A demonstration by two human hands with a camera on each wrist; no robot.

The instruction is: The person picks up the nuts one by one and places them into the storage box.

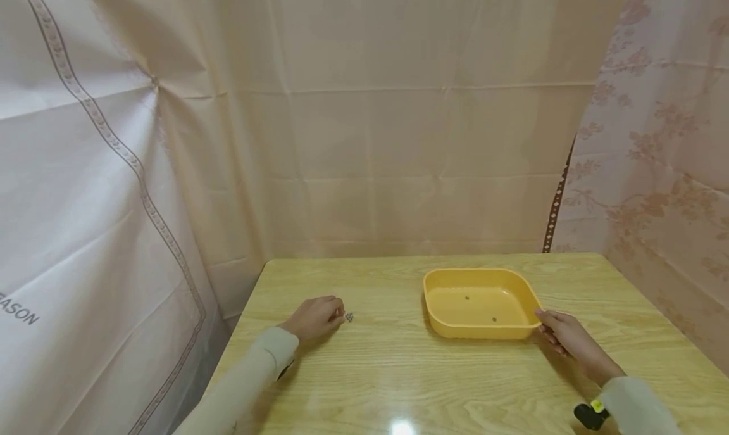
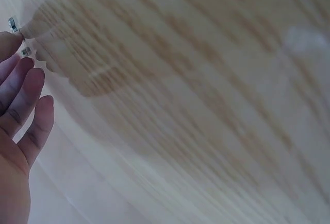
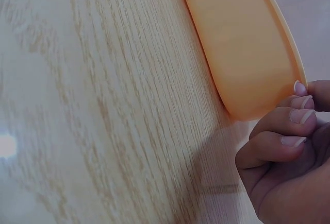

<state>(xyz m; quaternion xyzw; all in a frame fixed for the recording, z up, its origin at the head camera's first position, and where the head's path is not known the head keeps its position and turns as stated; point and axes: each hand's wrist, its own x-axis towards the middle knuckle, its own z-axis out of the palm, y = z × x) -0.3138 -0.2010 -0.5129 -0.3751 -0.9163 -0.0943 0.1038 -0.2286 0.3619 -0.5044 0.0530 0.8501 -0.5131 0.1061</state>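
Fingers of the left hand (image 1: 315, 317) curl over small silvery metal bits (image 1: 348, 317) lying near the worktop's left edge; the left-wrist view shows two of them at the fingertips (image 2: 20, 72), touching or nearly so, but whether this grip has actually closed on one I cannot tell. The right hand (image 1: 564, 337) rests at the near right corner of the shallow yellow plastic tray (image 1: 479, 277), fingers bent against its rim, steadying rather than lifting it. The tray stands toward the far right of the pale wood-grain worktop (image 1: 398, 371), two dark specks inside. Risk, as I judge it: such tiny bits could skid on the glossy surface or slip from a pinch and roll off the left edge.
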